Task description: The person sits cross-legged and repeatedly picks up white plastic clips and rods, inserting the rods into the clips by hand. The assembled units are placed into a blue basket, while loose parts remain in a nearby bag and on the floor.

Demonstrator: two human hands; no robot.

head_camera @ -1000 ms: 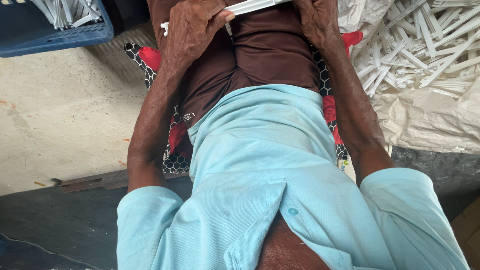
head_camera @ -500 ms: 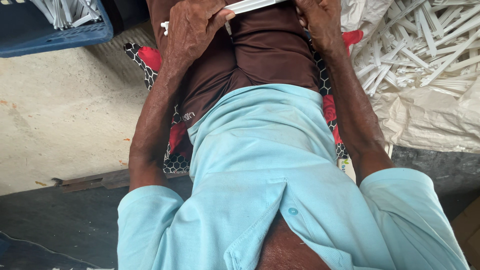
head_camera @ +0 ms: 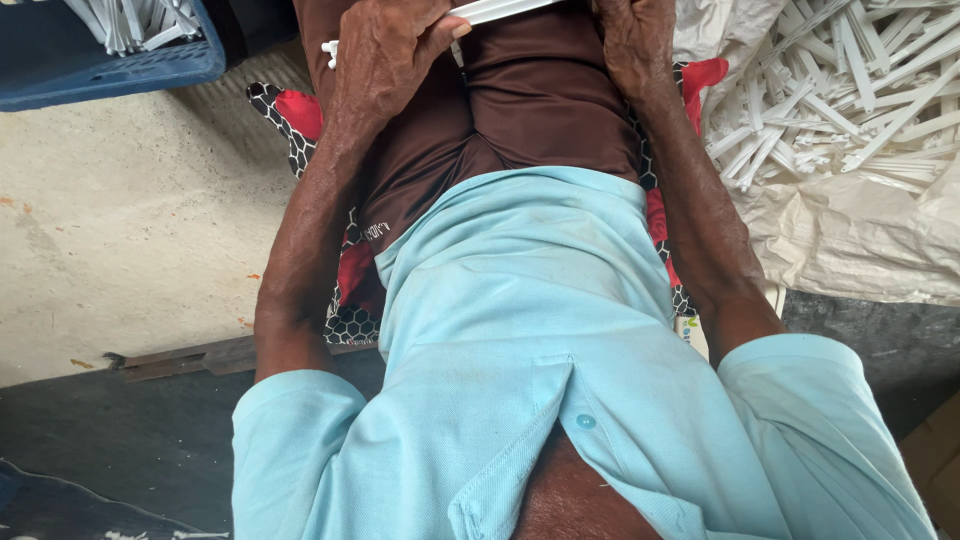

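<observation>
A white plastic strip point(head_camera: 505, 9) lies across the person's lap at the very top of the view, held at both ends. The left hand point(head_camera: 385, 55) is curled over its left end, thumb pressed against the underside, fingers closed around it; a small white tip pokes out past the knuckles. The right hand point(head_camera: 635, 35) grips the strip's other end, fingers folded shut, though the picture's edge cuts off most of the hold. Below the strip are brown shorts point(head_camera: 520, 110), then a light blue shirt point(head_camera: 530, 350). To the right of the strip, a heap of similar white pieces point(head_camera: 850, 90) lies on a pale sack point(head_camera: 860, 240); to its left sits a blue crate point(head_camera: 110, 55) with more white pieces, on a concrete floor point(head_camera: 120, 220). The strip looks thin, so pressing too hard with both hands could bend or snap it, and a loosened grip might let it slide off the lap onto the floor.
</observation>
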